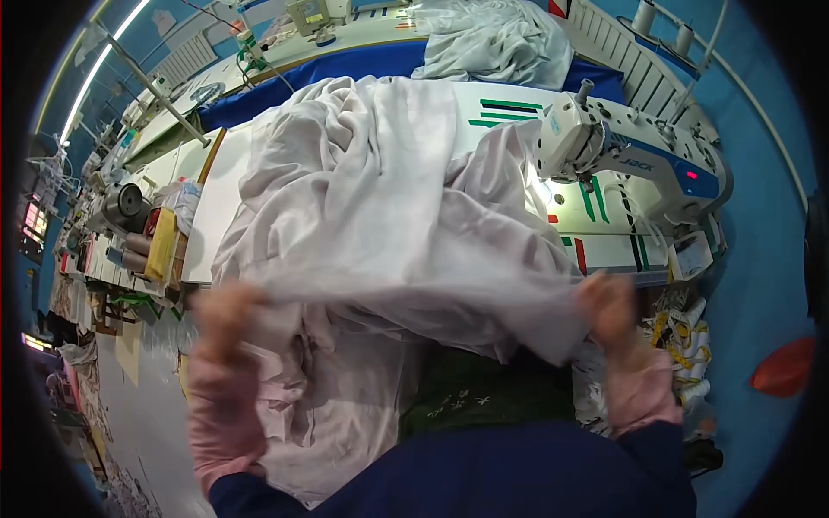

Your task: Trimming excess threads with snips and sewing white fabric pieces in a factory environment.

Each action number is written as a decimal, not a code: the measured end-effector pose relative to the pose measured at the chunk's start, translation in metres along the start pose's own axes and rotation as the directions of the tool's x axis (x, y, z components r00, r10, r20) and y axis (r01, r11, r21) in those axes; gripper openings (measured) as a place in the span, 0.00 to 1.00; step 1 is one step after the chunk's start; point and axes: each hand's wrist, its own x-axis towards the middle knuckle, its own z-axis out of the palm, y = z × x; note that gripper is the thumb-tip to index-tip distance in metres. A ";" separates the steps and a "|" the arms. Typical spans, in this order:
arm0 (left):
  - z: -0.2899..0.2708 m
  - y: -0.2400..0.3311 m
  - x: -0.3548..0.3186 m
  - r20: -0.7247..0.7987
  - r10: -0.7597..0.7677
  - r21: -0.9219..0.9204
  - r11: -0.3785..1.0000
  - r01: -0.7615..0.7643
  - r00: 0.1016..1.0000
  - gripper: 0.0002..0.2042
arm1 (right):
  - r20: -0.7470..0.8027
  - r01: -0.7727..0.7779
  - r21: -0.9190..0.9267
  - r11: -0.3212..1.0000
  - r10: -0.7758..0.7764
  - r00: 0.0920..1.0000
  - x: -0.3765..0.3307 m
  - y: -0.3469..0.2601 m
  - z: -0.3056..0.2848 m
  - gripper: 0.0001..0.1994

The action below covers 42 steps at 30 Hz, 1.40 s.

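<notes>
A large piece of pale grey-white fabric (389,190) lies bunched over the sewing table and hangs down over my lap. My left hand (229,315) grips its near edge at the left, blurred by motion. At the right, my right hand (607,306) is closed on the same edge, also blurred. The edge is stretched between the two hands in front of my body. To the right of the fabric stands a white and blue sewing machine (639,160) with its lamp lit; its needle area is beside the cloth, apart from both hands.
Another pale cloth heap (496,39) sits on the far table. At left, a side table carries thread cones (134,250) and a yellow box (161,244). Tape-like strips (686,354) hang below the machine. A red object (781,367) is at far right.
</notes>
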 end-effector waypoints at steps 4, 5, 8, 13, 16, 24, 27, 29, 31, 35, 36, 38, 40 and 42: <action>-0.060 -0.163 -0.081 -0.119 -0.833 0.413 0.454 0.790 0.541 0.10 | -0.569 -0.537 0.040 0.843 0.461 0.681 -0.017 0.133 -0.107 0.21; -0.060 -0.194 -0.106 -0.211 -0.871 0.357 0.354 0.864 0.444 0.11 | -0.639 -0.591 -0.003 0.807 0.454 0.622 -0.031 0.165 -0.123 0.21; -0.046 -0.266 -0.143 -0.209 -0.855 0.564 0.292 0.773 0.475 0.14 | -0.574 -0.603 -0.039 0.797 0.476 0.666 -0.063 0.238 -0.131 0.22; -0.043 -0.253 -0.073 -0.397 -0.828 0.351 0.262 0.899 0.396 0.17 | -0.681 -0.652 -0.140 0.745 0.406 0.610 -0.057 0.235 -0.152 0.23; -0.016 -0.138 0.001 -0.446 -0.592 0.213 0.658 0.722 0.671 0.18 | -0.611 -0.788 -0.237 0.568 0.544 0.576 -0.046 0.177 -0.131 0.21; 0.152 0.129 0.111 0.061 -0.039 -0.168 0.985 0.048 0.997 0.28 | -0.036 -0.038 -0.159 0.987 0.033 0.999 -0.005 0.008 0.100 0.34; 0.157 0.134 0.138 0.020 -0.017 -0.220 0.975 0.022 1.000 0.26 | -0.212 -0.080 0.021 0.997 0.083 0.974 0.031 -0.018 0.121 0.32; 0.148 0.133 0.151 -0.031 -0.065 -0.222 0.973 0.056 0.997 0.21 | -0.018 -0.338 0.223 0.915 0.350 0.937 0.045 -0.030 0.120 0.28; 0.138 0.134 0.158 -0.015 -0.024 -0.324 0.946 0.018 1.000 0.15 | -0.009 -0.354 0.396 0.847 0.389 0.921 0.052 -0.040 0.118 0.24; 0.122 0.141 0.141 0.125 -0.360 -0.710 0.618 0.337 0.925 0.09 | 0.206 -0.422 0.700 0.576 0.403 0.892 0.036 -0.051 0.115 0.09; 0.115 0.134 0.132 0.034 -0.232 -0.576 0.790 0.208 0.972 0.07 | 0.312 -0.437 0.638 0.634 0.307 0.899 0.030 -0.048 0.110 0.09; 0.094 0.117 0.101 -0.012 0.132 -0.297 0.946 -0.130 0.991 0.05 | 0.415 -0.291 0.519 0.804 0.060 0.908 0.016 -0.034 0.086 0.11; 0.065 0.062 0.071 0.312 0.284 -0.199 0.952 -0.230 0.907 0.11 | 0.417 -0.163 0.474 0.865 -0.057 0.907 0.006 -0.010 0.053 0.12; 0.023 -0.031 0.036 0.243 -0.132 0.040 0.991 0.125 0.961 0.11 | 0.041 -0.513 0.206 0.833 0.516 0.855 0.011 0.043 -0.003 0.16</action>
